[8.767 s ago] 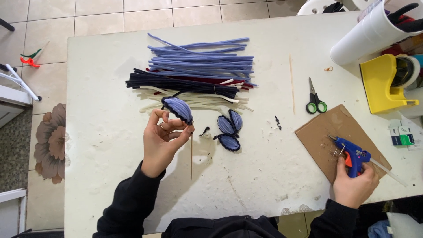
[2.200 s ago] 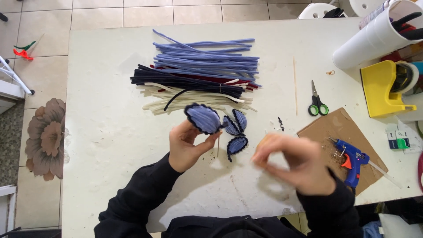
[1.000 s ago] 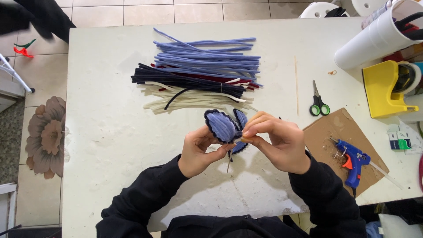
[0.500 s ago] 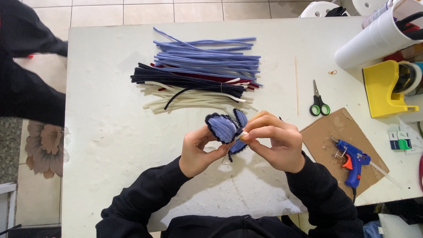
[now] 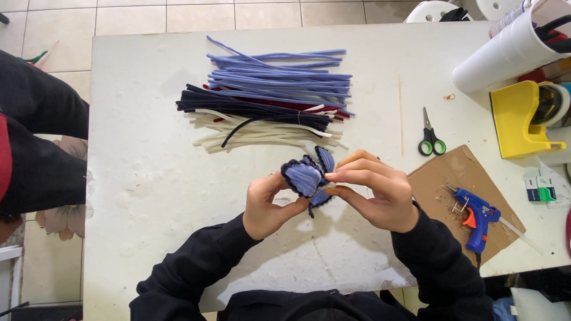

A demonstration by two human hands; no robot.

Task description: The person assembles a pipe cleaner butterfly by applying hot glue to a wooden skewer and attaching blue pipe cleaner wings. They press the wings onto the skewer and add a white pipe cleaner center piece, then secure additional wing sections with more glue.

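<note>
My left hand [image 5: 269,203] and my right hand [image 5: 373,189] meet above the white table [image 5: 143,178] and together hold a small craft piece made of blue pipe-cleaner wings [image 5: 304,176] edged in dark navy. The left thumb and fingers pinch the front wing from the left. The right fingertips press on the piece from the right, where more wings show behind and below. A thin stick under the wings is mostly hidden by my hands.
A pile of blue, navy, dark red and white pipe cleaners [image 5: 267,98] lies at the back. Scissors [image 5: 430,138], a thin wooden skewer [image 5: 400,113], a blue glue gun [image 5: 476,217] on cardboard [image 5: 452,184], a yellow tape dispenser [image 5: 523,122] and a white tube [image 5: 511,50] stand to the right. Another person in dark clothes [image 5: 35,148] stands at the left.
My right hand left the glue gun and joined the left hand on the wings. A person in dark clothes has come along the table's left side.
</note>
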